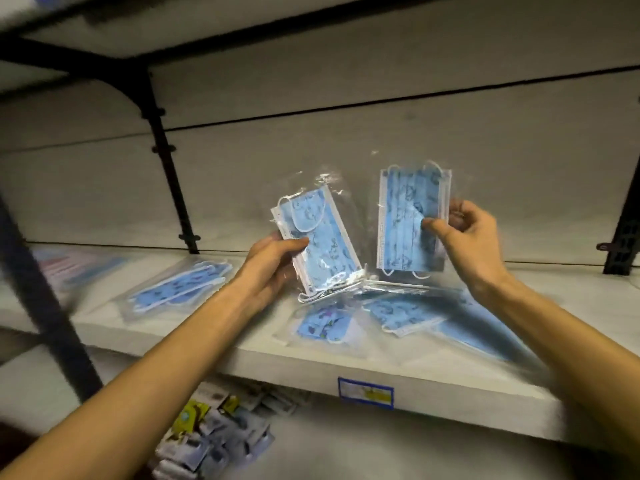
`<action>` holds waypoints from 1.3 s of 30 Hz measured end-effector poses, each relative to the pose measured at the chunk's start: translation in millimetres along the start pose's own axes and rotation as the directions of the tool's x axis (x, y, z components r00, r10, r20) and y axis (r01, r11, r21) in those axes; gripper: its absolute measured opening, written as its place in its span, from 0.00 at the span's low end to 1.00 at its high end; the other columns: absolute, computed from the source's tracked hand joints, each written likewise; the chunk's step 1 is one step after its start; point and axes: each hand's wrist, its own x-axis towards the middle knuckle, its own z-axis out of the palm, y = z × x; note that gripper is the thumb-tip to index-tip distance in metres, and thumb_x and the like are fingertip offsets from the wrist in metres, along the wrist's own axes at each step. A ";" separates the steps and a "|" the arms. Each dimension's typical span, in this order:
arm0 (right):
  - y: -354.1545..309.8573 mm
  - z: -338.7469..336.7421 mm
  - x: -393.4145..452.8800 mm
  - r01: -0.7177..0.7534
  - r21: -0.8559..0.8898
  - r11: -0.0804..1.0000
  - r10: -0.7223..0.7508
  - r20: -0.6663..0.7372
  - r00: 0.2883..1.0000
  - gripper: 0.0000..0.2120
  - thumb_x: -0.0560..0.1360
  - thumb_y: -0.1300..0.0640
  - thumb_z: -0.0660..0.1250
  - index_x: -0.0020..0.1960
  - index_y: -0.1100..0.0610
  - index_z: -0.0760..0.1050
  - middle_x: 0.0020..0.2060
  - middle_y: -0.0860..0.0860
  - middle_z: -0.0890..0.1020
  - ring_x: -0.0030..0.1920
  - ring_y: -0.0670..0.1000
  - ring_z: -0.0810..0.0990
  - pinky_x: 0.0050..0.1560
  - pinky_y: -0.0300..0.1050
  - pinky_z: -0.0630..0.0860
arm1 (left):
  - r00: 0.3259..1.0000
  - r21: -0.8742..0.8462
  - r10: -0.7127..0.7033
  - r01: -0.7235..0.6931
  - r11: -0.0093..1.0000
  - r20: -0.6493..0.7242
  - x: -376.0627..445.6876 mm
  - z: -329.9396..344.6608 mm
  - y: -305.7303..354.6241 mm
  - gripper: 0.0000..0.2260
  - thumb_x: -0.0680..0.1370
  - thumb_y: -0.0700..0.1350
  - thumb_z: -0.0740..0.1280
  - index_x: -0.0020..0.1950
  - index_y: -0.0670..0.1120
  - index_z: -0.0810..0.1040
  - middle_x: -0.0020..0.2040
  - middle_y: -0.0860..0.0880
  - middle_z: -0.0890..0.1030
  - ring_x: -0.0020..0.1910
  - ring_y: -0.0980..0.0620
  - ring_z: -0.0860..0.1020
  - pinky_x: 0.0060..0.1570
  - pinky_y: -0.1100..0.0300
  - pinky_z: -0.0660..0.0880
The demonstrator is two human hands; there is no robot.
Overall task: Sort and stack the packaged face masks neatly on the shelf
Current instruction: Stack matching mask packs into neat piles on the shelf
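My left hand (pixel 273 261) grips a tilted stack of clear packets of blue patterned face masks (pixel 320 237) above the white shelf (pixel 277 362). To its right, my right hand (pixel 467 237) pinches a single upright mask packet (pixel 408 216) by its right edge. Both are held in the air over the shelf's middle. More mask packets lie flat on the shelf below my hands (pixel 405 315), (pixel 322 327), partly covered by my right forearm. Another packet (pixel 180 285) lies apart at the left.
A pale packet (pixel 72 268) lies blurred at the shelf's far left. Black shelf brackets (pixel 169 168), (pixel 623 233) stand at the back wall. A blue price label (pixel 365 393) is on the shelf's front edge. Small packaged goods (pixel 214 434) fill the shelf below.
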 end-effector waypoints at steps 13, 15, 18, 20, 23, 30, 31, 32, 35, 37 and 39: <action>-42.5 184.4 -82.7 -0.059 0.101 0.993 0.043 0.157 0.987 0.08 0.77 0.66 0.68 0.51 0.55 0.78 0.39 0.43 0.87 0.39 0.42 0.86 0.32 0.33 0.78 | 0.990 -0.032 0.077 -0.081 0.996 -0.117 -95.1 -178.2 48.8 0.17 0.79 0.32 0.65 0.68 0.40 0.75 0.62 0.39 0.82 0.63 0.38 0.80 0.65 0.42 0.75; -46.9 216.0 -100.6 -0.082 0.115 0.990 0.062 0.168 0.984 0.07 0.77 0.66 0.68 0.51 0.56 0.78 0.38 0.41 0.87 0.39 0.42 0.86 0.32 0.32 0.78 | 0.990 -0.004 0.067 -0.067 0.998 -0.121 -108.9 -211.2 52.4 0.17 0.79 0.33 0.66 0.67 0.40 0.76 0.60 0.40 0.84 0.61 0.39 0.81 0.63 0.43 0.77; -53.0 260.6 -129.0 -0.108 0.111 0.988 0.082 0.222 0.972 0.07 0.77 0.64 0.68 0.53 0.56 0.78 0.41 0.42 0.87 0.41 0.44 0.86 0.33 0.34 0.79 | 0.989 0.035 0.031 -0.027 0.999 -0.143 -126.8 -260.0 54.1 0.15 0.78 0.34 0.68 0.65 0.39 0.77 0.56 0.39 0.85 0.56 0.39 0.84 0.60 0.41 0.79; -56.4 289.4 -149.6 -0.127 0.117 0.985 0.095 0.252 0.963 0.07 0.77 0.63 0.68 0.54 0.55 0.78 0.41 0.43 0.87 0.41 0.46 0.87 0.33 0.36 0.80 | 0.990 0.048 0.037 -0.030 0.998 -0.135 -137.3 -291.3 53.9 0.13 0.78 0.34 0.68 0.63 0.40 0.79 0.55 0.40 0.85 0.55 0.40 0.84 0.59 0.42 0.79; -58.1 332.9 -181.4 -0.182 0.130 0.975 0.136 0.301 0.944 0.07 0.77 0.64 0.68 0.53 0.57 0.77 0.40 0.45 0.87 0.39 0.47 0.87 0.31 0.38 0.80 | 0.991 0.063 0.030 -0.022 0.998 -0.134 -152.8 -339.6 53.7 0.13 0.78 0.34 0.68 0.62 0.40 0.80 0.56 0.41 0.85 0.57 0.41 0.84 0.62 0.42 0.77; -51.5 442.6 -240.5 -0.343 0.089 0.935 0.263 0.475 0.840 0.10 0.77 0.64 0.68 0.58 0.60 0.74 0.43 0.53 0.87 0.42 0.56 0.87 0.36 0.46 0.83 | 0.981 0.019 -0.022 0.026 0.999 -0.192 -181.7 -453.2 59.2 0.16 0.77 0.33 0.69 0.64 0.40 0.79 0.58 0.40 0.84 0.59 0.39 0.82 0.65 0.41 0.75; -51.3 462.0 -246.0 -0.362 0.084 0.928 0.276 0.498 0.822 0.10 0.77 0.65 0.68 0.58 0.61 0.74 0.43 0.55 0.87 0.43 0.57 0.87 0.37 0.48 0.83 | 0.979 0.020 -0.026 0.031 0.999 -0.200 -184.1 -469.2 62.3 0.16 0.77 0.34 0.69 0.65 0.42 0.79 0.58 0.41 0.85 0.59 0.40 0.82 0.65 0.41 0.75; -51.2 481.2 -250.2 -0.377 0.077 0.923 0.285 0.520 0.805 0.10 0.78 0.65 0.67 0.59 0.61 0.73 0.44 0.55 0.87 0.43 0.58 0.87 0.39 0.50 0.84 | 0.977 0.014 -0.032 0.035 0.999 -0.211 -184.9 -484.8 65.3 0.17 0.77 0.34 0.69 0.65 0.43 0.80 0.59 0.41 0.84 0.60 0.40 0.82 0.65 0.41 0.75; -48.1 532.1 -256.1 -0.393 0.059 0.918 0.291 0.575 0.765 0.11 0.79 0.62 0.67 0.60 0.61 0.73 0.47 0.55 0.87 0.47 0.57 0.87 0.45 0.54 0.84 | 0.971 -0.022 -0.057 0.053 0.998 -0.232 -182.7 -526.2 75.2 0.17 0.77 0.35 0.69 0.66 0.42 0.79 0.61 0.38 0.83 0.62 0.36 0.80 0.67 0.37 0.72; -43.9 559.9 -256.0 -0.429 0.092 0.899 0.289 0.611 0.737 0.10 0.79 0.62 0.67 0.59 0.61 0.73 0.47 0.55 0.87 0.47 0.57 0.87 0.43 0.52 0.84 | 0.964 -0.012 -0.055 0.053 0.999 -0.259 -177.0 -549.1 81.9 0.17 0.77 0.36 0.70 0.65 0.40 0.78 0.61 0.37 0.82 0.62 0.36 0.80 0.67 0.37 0.72; -37.5 587.2 -251.3 -0.425 0.112 0.898 0.278 0.604 0.747 0.06 0.79 0.64 0.66 0.56 0.61 0.75 0.44 0.55 0.87 0.44 0.55 0.87 0.39 0.47 0.83 | 0.955 -0.005 -0.043 0.043 0.999 -0.295 -167.7 -568.7 89.8 0.16 0.77 0.35 0.70 0.65 0.38 0.78 0.61 0.36 0.82 0.63 0.36 0.79 0.68 0.37 0.71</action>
